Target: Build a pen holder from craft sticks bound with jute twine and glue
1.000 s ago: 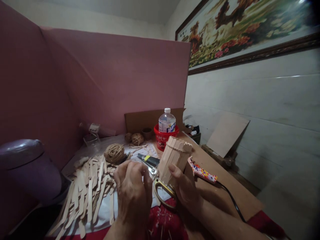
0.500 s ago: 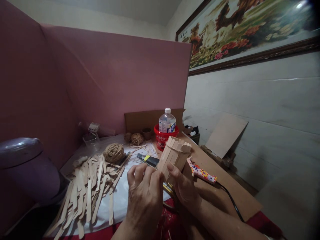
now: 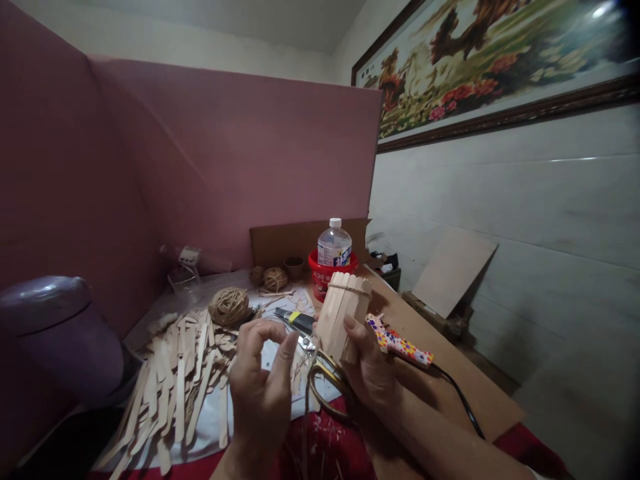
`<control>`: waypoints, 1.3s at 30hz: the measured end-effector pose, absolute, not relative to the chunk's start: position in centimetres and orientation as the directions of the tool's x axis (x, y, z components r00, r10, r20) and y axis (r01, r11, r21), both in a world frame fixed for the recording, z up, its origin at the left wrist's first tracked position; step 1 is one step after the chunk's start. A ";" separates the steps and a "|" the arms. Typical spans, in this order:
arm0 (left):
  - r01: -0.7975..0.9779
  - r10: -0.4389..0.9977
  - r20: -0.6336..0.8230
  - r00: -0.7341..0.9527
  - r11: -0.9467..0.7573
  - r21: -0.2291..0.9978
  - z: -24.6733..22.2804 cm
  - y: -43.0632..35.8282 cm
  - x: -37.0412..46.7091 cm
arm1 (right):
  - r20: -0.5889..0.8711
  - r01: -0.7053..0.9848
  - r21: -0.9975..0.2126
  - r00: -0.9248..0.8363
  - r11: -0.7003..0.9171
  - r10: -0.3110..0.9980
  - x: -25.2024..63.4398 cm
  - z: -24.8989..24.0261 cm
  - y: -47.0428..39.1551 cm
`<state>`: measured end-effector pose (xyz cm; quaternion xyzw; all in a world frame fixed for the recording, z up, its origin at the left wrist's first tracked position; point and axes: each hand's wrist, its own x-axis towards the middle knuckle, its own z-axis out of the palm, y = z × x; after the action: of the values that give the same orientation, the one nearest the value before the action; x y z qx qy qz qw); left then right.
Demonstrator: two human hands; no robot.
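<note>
My right hand (image 3: 373, 373) is wrapped round a cup-shaped bundle of wooden sticks (image 3: 343, 317), tilted slightly, with a twine band near its upper rim. My left hand (image 3: 263, 383) is apart from the bundle, to its left, its fingers curled and the thumb bent towards them; whatever may be between them is too small to tell. A strand of twine (image 3: 306, 400) hangs between the bundle and my left hand. Scissors (image 3: 327, 393) with gold-coloured handles lie below the bundle, and a black and yellow cutter (image 3: 296, 320) lies behind my left hand.
Loose wooden sticks (image 3: 180, 380) are heaped at the left beside a twine ball (image 3: 229, 307). A red bucket (image 3: 320, 280) holds a clear bottle (image 3: 335, 245). A flower-patterned glue gun (image 3: 400, 343) with a black cable lies at the right. A purple container (image 3: 60, 347) stands far left.
My left hand has moved left, away from the bundle, and turned, uncovering the scissors and hanging twine. The bundle has shifted slightly left and become more upright in my right hand.
</note>
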<state>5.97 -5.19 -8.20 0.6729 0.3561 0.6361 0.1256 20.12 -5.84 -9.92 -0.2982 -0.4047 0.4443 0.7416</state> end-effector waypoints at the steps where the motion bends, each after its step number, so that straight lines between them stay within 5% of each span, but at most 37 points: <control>1: 0.266 0.693 0.715 -0.091 -0.675 0.688 -8.3 -5.0 5.9 | 0.333 -0.423 -0.801 0.271 0.423 0.903 20.1 -9.8 -5.8; 5: 0.189 0.863 0.496 -0.093 -0.474 0.860 -8.5 -4.2 5.9 | 0.326 -0.457 -0.799 0.217 0.391 0.920 20.0 -9.7 -6.0; 11: 0.189 0.925 0.379 0.013 -0.375 0.908 -8.7 -3.5 6.0 | 0.275 -0.541 -0.798 0.062 0.263 0.960 20.3 -10.3 -6.2; 15: -0.072 0.945 0.255 0.203 -0.246 0.967 -8.7 -3.7 7.1 | 0.249 -0.615 -0.772 -0.058 0.161 0.967 20.3 -10.4 -6.3; 19: -0.411 0.889 0.103 0.446 0.101 0.906 -8.7 -4.3 7.8 | 0.303 -0.598 -0.778 -0.089 0.192 0.949 20.0 -10.1 -6.5; 23: -0.468 0.843 0.021 0.538 0.278 0.839 -8.4 -4.6 7.2 | 0.337 -0.529 -0.812 -0.082 0.246 0.938 19.9 -10.1 -6.3; 26: -0.454 0.841 0.002 0.541 0.290 0.842 -8.2 -4.5 6.7 | 0.396 -0.348 -0.864 -0.022 0.364 0.918 20.1 -10.5 -5.9; 31: -0.458 0.878 0.042 0.477 0.207 0.865 -8.2 -4.2 6.8 | 0.575 0.206 -0.812 0.123 0.546 0.809 20.7 -10.3 -5.9; 37: -0.430 0.897 -0.030 0.441 0.241 0.870 -8.1 -4.1 6.4 | 0.565 0.460 -0.775 0.200 0.433 0.800 25.8 -7.6 -7.5; 39: -0.462 0.899 -0.047 0.435 0.268 0.845 -8.0 -4.1 6.2 | 0.572 0.719 -0.611 0.113 0.331 0.812 29.0 -7.7 -7.8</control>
<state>6.16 -4.09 -7.97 0.3986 0.2740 0.4552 0.7475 29.01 -7.77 -7.69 -0.5763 -0.6643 0.0493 0.4734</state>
